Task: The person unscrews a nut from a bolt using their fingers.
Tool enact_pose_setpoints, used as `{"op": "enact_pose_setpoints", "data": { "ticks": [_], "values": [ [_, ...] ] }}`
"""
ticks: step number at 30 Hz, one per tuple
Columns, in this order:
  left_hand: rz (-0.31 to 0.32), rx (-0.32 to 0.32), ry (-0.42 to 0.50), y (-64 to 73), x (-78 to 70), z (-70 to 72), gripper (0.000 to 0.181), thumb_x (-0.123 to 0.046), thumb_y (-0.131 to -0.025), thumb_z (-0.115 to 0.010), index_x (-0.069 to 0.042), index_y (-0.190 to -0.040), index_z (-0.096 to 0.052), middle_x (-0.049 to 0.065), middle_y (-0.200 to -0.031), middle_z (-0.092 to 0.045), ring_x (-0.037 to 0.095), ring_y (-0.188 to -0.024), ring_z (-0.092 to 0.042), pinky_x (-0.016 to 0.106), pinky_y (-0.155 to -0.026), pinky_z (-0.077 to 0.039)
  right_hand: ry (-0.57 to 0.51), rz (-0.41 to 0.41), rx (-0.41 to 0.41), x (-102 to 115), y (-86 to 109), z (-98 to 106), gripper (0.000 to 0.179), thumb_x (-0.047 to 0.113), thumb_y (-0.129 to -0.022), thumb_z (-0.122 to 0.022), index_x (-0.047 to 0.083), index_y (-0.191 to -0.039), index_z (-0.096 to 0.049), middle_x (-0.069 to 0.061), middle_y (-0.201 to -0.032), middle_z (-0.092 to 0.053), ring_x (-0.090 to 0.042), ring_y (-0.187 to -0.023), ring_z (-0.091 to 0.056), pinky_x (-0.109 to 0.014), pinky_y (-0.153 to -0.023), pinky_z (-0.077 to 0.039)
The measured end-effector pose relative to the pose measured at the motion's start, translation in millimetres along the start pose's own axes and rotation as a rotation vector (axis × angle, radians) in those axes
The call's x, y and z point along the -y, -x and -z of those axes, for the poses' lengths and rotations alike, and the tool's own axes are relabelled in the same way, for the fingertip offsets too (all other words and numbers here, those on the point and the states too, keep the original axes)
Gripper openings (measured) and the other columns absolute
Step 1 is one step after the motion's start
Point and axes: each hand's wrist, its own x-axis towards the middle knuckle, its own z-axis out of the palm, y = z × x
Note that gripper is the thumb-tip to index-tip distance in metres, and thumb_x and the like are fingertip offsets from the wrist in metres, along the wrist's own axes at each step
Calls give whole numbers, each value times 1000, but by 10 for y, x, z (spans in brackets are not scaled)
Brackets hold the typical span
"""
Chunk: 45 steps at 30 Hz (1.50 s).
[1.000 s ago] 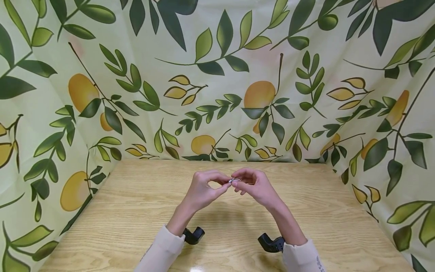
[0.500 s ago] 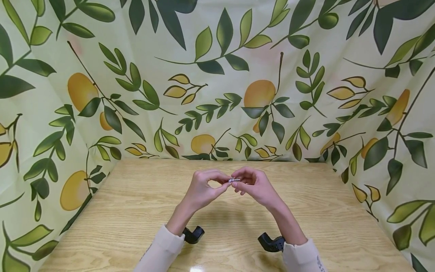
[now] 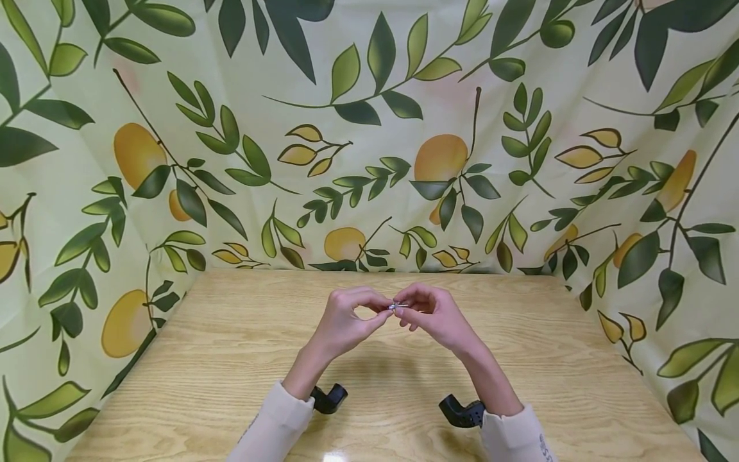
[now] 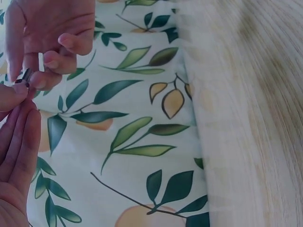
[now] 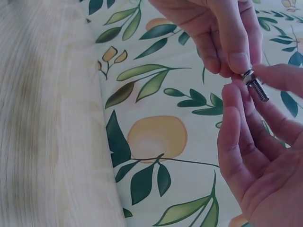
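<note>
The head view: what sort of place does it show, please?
Probably a small recording booth, though I cannot be sure: a wood-grain table, patterned cloth around its back and sides, and black devices at both wrists.

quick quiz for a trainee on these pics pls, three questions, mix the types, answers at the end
1. True or false: the left hand lies flat on the wooden table, well apart from the right hand.
2. Multiple choice: where is the threaded metal piece?
a) inside a sleeve
b) on the wooden table
c) at the fingertips of both hands
3. Fill in the blank: the piece's thread shows most clearly in the ____ view.

Key:
1. False: its fingertips pinch the piece, close to the right hand's fingertips.
2. c
3. right wrist
</note>
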Motion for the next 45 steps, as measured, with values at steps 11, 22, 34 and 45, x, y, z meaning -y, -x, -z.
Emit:
{"op": "enact_pose_setpoints", "data": {
  "ticks": [11,22,34,45],
  "values": [
    [-10,1,-18,-2,4,-5,14,2,-84,-81,-8,-93,-82,4,-88,-80,12,-74,-75,26,-71,-64,6,10,18,-32,1,8,19,13,-100,-66,-3,-108,-70,-23,-95,-71,-17,-75,-70,-32,-64,-62],
    [-13,-3,-33,-14,-5,2,11,0,-84,-82,-7,-93,-81,3,-88,-80,11,-76,-75,21,-73,-62,-11,14,32,-38,-3,1,19,13,-101,-66,-4,-107,-69,-21,-91,-71,-14,-74,-69,-31,-64,-62],
    [-17,0,-24,-7,-17,8,13,2,-84,-81,-7,-94,-81,5,-88,-80,12,-76,-75,23,-72,-63,-14,14,16,-36,15,-1,20,14,-102,-64,-4,-110,-68,-23,-96,-71,-14,-74,-69,-33,-64,-62],
    [-7,1,-40,5,-14,6,12,0,-85,-82,-8,-94,-81,3,-88,-80,9,-77,-75,18,-74,-61,-17,18,27,-36,8,0,20,13,-101,-65,-4,-109,-69,-22,-94,-71,-14,-74,-69,-33,-63,-63]
  ]
}}
